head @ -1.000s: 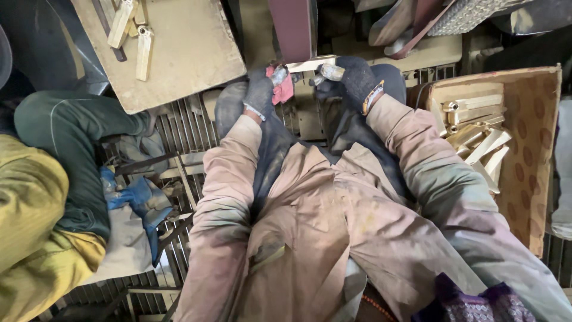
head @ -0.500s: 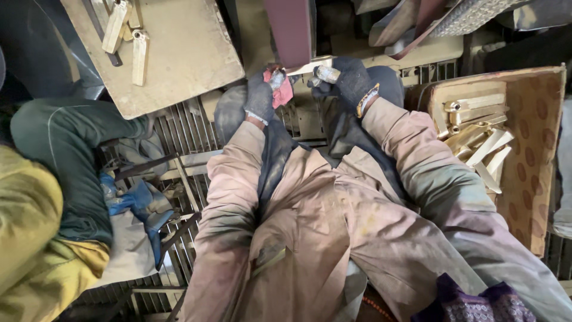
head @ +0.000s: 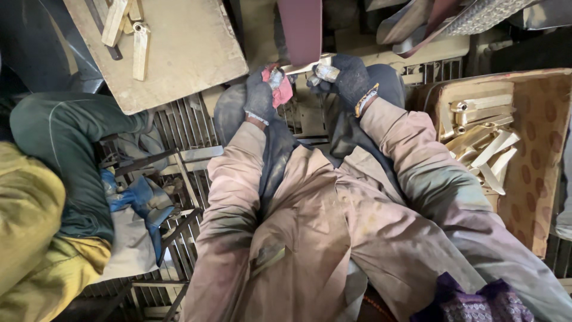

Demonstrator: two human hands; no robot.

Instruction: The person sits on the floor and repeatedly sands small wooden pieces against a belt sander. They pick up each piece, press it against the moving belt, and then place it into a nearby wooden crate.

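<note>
Both my hands wear dark gloves and grip one long pale metal piece (head: 301, 67) that lies across the lower end of a maroon sanding belt (head: 300, 27). My left hand (head: 260, 95) clasps its left end together with a red rag (head: 283, 89). My right hand (head: 345, 77) closes round the shiny right end, a yellow band at the wrist. My forearms in dusty pink-beige sleeves reach forward from the bottom of the view.
A cardboard box (head: 539, 149) at right holds several brass-coloured metal pieces (head: 482, 140). A tan board (head: 179, 53) at upper left carries similar pieces (head: 140, 50). A person in green and yellow (head: 47, 179) sits at left. Metal grating (head: 185, 128) lies below.
My hands and the metal piece have shifted slightly up and to the left against the belt; the view has drifted a little with them.
</note>
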